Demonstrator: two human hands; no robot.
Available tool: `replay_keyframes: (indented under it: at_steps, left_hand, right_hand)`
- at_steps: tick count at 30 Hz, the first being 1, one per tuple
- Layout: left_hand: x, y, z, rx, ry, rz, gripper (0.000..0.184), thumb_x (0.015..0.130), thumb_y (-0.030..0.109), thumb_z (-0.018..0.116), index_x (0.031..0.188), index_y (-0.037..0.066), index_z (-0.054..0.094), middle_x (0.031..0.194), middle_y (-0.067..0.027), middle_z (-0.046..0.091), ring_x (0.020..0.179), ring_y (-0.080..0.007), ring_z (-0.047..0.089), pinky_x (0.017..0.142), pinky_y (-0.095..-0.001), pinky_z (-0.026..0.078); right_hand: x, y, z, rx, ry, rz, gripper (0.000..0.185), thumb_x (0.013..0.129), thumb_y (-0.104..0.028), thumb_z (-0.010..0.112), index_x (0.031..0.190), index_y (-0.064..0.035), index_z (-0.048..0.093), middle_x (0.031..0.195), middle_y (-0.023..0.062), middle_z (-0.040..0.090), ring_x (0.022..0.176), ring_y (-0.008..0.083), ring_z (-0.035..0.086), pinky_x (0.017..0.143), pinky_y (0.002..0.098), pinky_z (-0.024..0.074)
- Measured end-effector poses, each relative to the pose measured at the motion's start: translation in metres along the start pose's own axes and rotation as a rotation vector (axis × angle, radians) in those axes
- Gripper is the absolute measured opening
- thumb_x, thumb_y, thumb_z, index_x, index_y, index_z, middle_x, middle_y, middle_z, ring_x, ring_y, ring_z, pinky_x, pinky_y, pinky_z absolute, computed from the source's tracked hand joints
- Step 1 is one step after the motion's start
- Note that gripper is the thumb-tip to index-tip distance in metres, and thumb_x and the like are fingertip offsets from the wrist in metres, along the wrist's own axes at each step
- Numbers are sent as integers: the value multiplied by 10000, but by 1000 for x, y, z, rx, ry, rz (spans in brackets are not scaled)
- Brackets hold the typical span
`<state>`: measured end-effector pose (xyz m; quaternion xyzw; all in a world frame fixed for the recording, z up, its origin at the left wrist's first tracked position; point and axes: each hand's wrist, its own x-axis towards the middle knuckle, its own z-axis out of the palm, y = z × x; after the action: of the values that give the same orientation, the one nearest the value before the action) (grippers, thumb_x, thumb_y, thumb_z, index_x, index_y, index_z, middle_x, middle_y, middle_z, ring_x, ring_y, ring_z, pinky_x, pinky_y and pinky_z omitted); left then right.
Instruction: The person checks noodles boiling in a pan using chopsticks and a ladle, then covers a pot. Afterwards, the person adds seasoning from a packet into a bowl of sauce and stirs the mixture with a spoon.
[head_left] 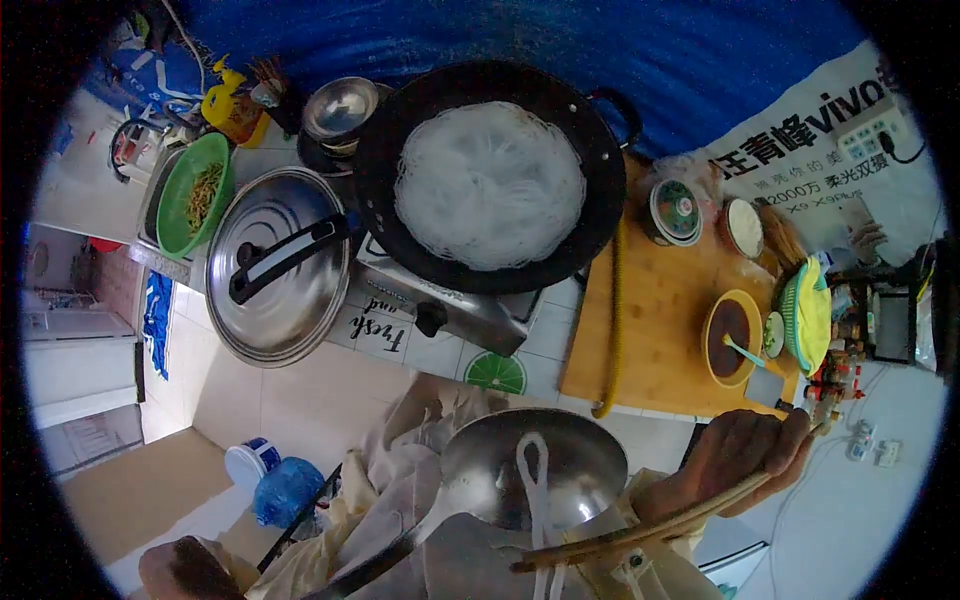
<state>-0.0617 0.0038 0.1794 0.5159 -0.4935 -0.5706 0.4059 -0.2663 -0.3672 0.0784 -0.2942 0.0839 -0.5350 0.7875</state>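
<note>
At the bottom left edge, my left hand (190,568) shows as a closed, partly cut-off shape. A large steel ladle (590,455) is held up in front of my body, its dark handle running down towards that hand; the grip itself lies outside the picture. My right hand (745,460) is wrapped round long wooden chopsticks (640,525), which slant to the lower left beside the ladle. Beyond both hands, a black wok (380,210) sits on a gas stove (450,310). Inside it lies a round mass of white, translucent noodles (490,185).
A steel lid (280,220) leans left of the wok, by a green basin (165,220) of thin greens. On the right, a wooden board (650,340) bears a yellow bowl (750,305) of dark sauce with a spoon, and a tin (675,205). A yellow hose (617,330) crosses its edge.
</note>
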Motion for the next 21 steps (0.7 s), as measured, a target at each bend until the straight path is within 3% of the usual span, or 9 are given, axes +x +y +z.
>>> replay_keyframes:
  at_steps: [5,8,10,14,16,20,21]
  left_hand:
    - [1,-1,0,0,5,-2,225,822,224,656,745,40,550,558,-22,508,464,-132,501,440,-274,373]
    - [1,-2,0,1,10,-4,220,817,223,661,757,37,560,564,-24,515,473,-131,507,448,-272,377]
    - [2,-3,0,3,11,-5,217,814,222,664,764,34,566,568,-26,520,480,-131,511,454,-271,380]
    - [2,-2,-1,8,14,-8,214,807,221,671,780,30,579,575,-29,529,493,-130,518,465,-268,387]
    - [3,-3,-1,10,15,-9,213,803,221,674,787,28,585,579,-31,534,499,-129,522,471,-267,390]
    - [4,-5,-2,9,15,-15,213,797,220,680,802,23,597,587,-34,543,512,-128,530,482,-264,396]
    - [4,-6,-2,9,16,-14,214,795,219,682,806,22,601,589,-35,545,516,-128,532,485,-263,397]
  right_hand:
    - [-2,1,3,-14,27,8,350,1007,-269,323,720,-98,425,450,-8,335,395,78,254,425,250,240]
    - [-2,-3,4,-223,221,-40,347,1008,-268,326,723,-97,425,464,-11,337,397,75,249,431,248,240]
    - [5,-5,-6,17,-224,72,344,1008,-263,327,724,-94,426,454,-14,334,377,72,240,399,239,227]
    - [7,-1,0,68,-328,138,338,1007,-258,328,729,-93,427,448,-17,333,363,69,251,368,230,217]
    - [4,-2,-2,1,-100,119,340,1005,-251,329,721,-93,430,435,-18,325,353,76,253,358,226,211]
    - [2,2,6,-144,-103,120,354,1006,-260,314,728,-83,444,438,-11,348,327,85,251,330,221,214]
    - [-1,9,26,-330,259,6,362,1005,-261,302,734,-72,450,434,9,392,301,93,290,305,214,247]
